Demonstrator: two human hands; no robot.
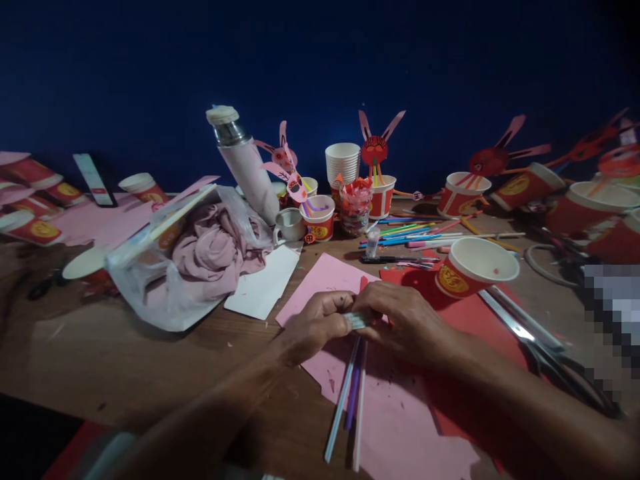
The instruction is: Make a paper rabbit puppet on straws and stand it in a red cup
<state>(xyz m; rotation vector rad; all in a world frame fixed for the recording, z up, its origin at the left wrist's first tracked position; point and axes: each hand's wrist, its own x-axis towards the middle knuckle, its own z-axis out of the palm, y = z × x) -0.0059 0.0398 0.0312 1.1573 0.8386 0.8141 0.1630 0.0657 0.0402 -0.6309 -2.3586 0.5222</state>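
My left hand (317, 327) and my right hand (407, 320) meet over the pink paper (400, 413). Between their closed fingertips is a small pale striped piece (357, 321), gripped from both sides; its exact kind does not show. Under the hands, a light blue stick (341, 403), a purple stick (353, 387) and a white stick (359, 417) fan toward me. Whether these are held or only lie on the paper, I cannot tell. A bit of red (363, 284) shows just behind my right fingers. Red paper (465, 380) lies beneath my right forearm.
Large scissors (545, 350) and a tilted paper cup (477, 267) are at the right. Colored pens (410, 233), a glass of red scraps (356, 207) and cups with paper bug figures (375, 152) stand behind. Leftward are a plastic bag (170, 300) and a thermos (247, 167).
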